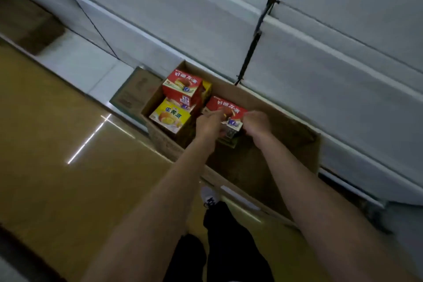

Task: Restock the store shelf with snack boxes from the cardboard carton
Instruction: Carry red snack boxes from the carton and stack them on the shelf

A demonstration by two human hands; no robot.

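An open cardboard carton (295,135) lies on the floor against the foot of the white shelf unit (297,59). In its left end stand a red snack box (182,86) and a yellow snack box (170,115), with another yellow box partly hidden behind the red one. Both my hands reach down into the carton and grip a second red snack box (225,110) from either side: my left hand (209,122) on its left edge, my right hand (257,122) on its right edge. The carton's right half shows bare cardboard bottom.
A flattened or closed carton (131,94) lies left of the open one, against the shelf base. Another brown carton (27,25) sits at the far left. The glossy tan floor (68,144) stretches left. My dark trouser leg and white shoe (209,197) stand beside the carton's near wall.
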